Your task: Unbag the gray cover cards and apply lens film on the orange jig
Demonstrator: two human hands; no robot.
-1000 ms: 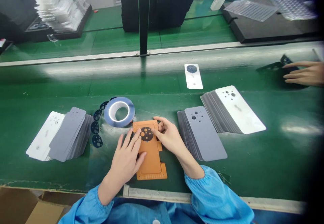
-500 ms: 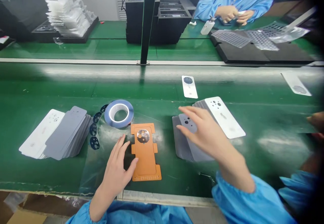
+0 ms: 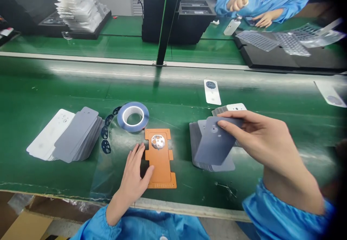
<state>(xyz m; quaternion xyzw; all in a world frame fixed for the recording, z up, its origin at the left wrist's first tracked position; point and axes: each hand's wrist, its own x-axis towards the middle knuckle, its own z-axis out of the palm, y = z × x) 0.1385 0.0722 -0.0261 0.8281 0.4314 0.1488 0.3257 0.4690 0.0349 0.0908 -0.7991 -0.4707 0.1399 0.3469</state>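
An orange jig lies on the green belt in front of me, with a pale round perforated piece seated near its top. My left hand rests flat at the jig's left edge, fingers spread, thumb on the jig. My right hand holds a grey phone-back panel lifted and tilted above the grey stack, pinched at its upper edge. A white-topped stack sits just behind it.
A blue tape roll and several dark round stickers lie left of the jig. A fanned grey-and-white panel stack lies far left. One white panel lies on the belt behind. A person in blue works across the line.
My right hand left the jig, reached to the grey stack and lifted its top panel. The dark round piece on the jig now looks pale. My left hand stayed by the jig.
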